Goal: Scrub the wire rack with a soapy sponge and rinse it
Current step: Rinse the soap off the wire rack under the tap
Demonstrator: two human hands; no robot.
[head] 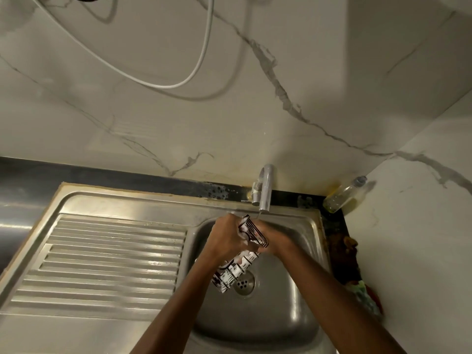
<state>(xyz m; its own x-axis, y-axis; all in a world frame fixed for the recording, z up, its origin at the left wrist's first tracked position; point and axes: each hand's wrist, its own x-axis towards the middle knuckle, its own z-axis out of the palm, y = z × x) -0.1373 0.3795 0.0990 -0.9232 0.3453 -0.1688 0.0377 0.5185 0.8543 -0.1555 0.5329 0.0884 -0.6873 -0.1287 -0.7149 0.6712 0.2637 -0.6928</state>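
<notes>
Apparently both the left hand point(224, 238) and right hand point(274, 242) grip the soapy wire rack point(252, 232).

Black-barred wire rack point(245, 254) streaked with white suds over a dull silver steel sink point(293, 223). Ribbed silver drainboard point(112, 256) to the side; chrome-grey tap point(265, 190) above. White marble-look wall point(153, 118) veined in grey, crossed by a white cable point(196, 67). Black countertop strip point(102, 172) behind. Clear bottle point(343, 195) holding yellowish liquid in the corner.
</notes>
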